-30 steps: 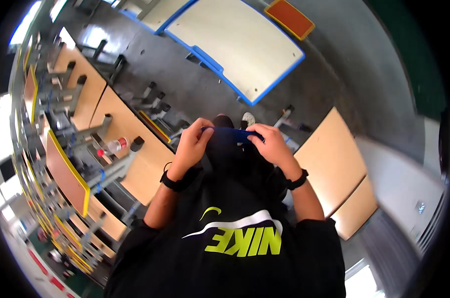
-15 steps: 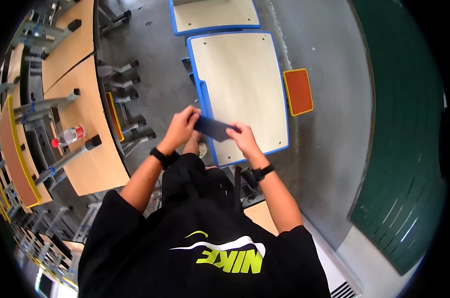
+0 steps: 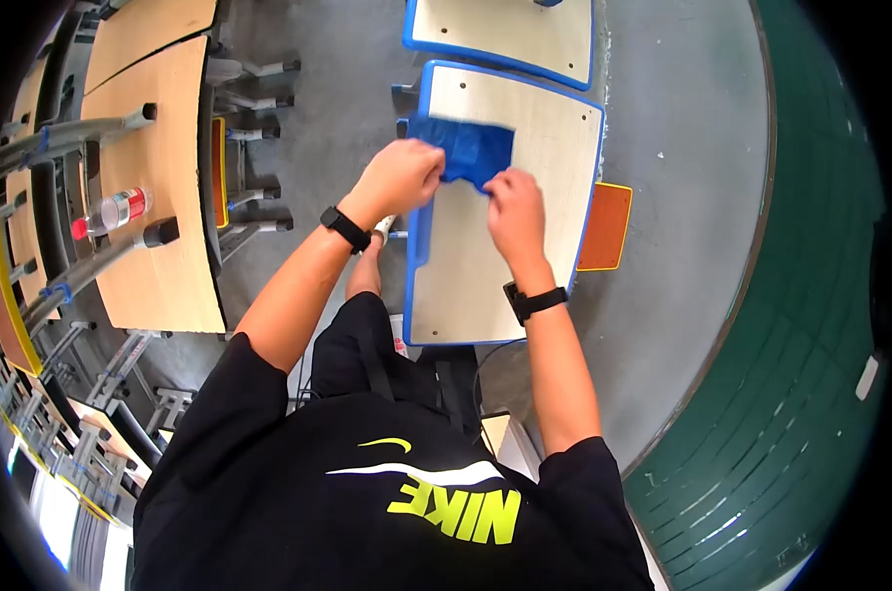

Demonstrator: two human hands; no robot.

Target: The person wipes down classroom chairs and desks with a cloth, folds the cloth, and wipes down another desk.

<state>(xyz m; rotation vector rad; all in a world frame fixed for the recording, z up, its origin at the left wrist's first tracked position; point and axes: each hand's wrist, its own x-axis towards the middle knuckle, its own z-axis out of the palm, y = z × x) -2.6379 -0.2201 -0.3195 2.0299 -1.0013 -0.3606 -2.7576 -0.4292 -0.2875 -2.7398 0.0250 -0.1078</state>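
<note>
A thin blue cloth hangs spread between my two hands, over the far part of a pale desk with a blue rim. My left hand is closed on its near left corner, near the desk's left edge. With fingers pinched together, my right hand holds the near right corner. Between the hands the cloth's near edge sags in a wavy line. Whether the far edge touches the desktop I cannot tell.
A second blue-rimmed desk adjoins the far end. An orange stool seat stands at the right. On the left, a plastic bottle lies on wooden desks with upturned chairs. A green chalkboard is far right.
The cloth was a narrow, dark folded piece low over the desk's near left side. Now it is opened out, and both hands have moved forward and to the right with it.
</note>
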